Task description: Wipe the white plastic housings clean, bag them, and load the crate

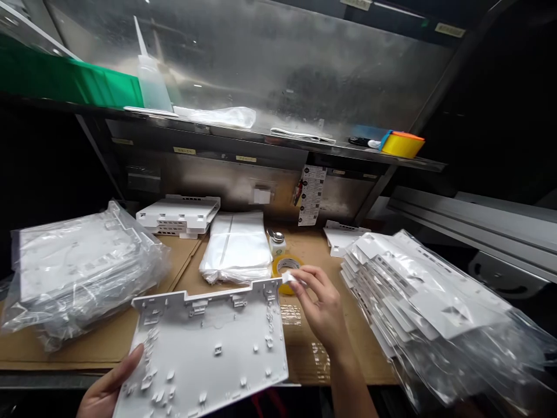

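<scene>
My left hand grips the lower left edge of a white plastic housing panel, thumb over its inner face. Small clips and posts stand up from that face, and the panel is tilted toward me above the cardboard. At its upper right corner, my right hand pinches a small white wipe between thumb and fingers. The wipe is close to the panel's corner; whether it touches I cannot tell. Just behind the fingers lies a roll of yellow tape, with a small metal-topped bottle beyond it.
Bagged panels lie stacked at left and right. Clear plastic bags and a white housing stand at the back on cardboard. A metal shelf overhead carries a squeeze bottle and a yellow-orange roll.
</scene>
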Tool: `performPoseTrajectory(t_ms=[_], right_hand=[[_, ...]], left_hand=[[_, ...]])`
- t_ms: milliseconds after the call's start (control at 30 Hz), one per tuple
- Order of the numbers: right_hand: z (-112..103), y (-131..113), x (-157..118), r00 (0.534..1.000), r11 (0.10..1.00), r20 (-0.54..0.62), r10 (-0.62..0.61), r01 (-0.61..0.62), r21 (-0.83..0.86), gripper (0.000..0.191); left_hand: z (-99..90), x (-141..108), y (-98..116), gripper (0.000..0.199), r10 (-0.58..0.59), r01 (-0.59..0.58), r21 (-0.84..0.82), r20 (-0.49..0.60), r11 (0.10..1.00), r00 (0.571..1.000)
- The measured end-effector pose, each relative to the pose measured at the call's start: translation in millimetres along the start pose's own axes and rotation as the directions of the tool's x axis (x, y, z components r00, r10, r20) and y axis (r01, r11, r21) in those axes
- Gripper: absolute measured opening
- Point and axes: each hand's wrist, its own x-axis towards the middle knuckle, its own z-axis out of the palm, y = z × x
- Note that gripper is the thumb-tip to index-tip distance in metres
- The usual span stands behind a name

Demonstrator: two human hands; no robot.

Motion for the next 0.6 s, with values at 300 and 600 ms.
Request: performPoseTrajectory(t_ms=[300, 600], right_hand=[[15.9, -63.7, 10.2, 0.963, 0.969, -0.143, -0.228, 0.238, 0.062, 0.023], [43.6, -84.7, 23.0, 0.95, 0.956, -0.141, -0.279, 0.289, 0.058, 0.023]], left_hand=[[113.8, -5.9, -45.4, 0.109, 0.317, -0.292, 0.214, -0.095, 0.932, 0.943], [158.3, -1.6, -67.8, 0.066, 0.369, -0.366, 0.185, 0.019, 0.912, 0.929]])
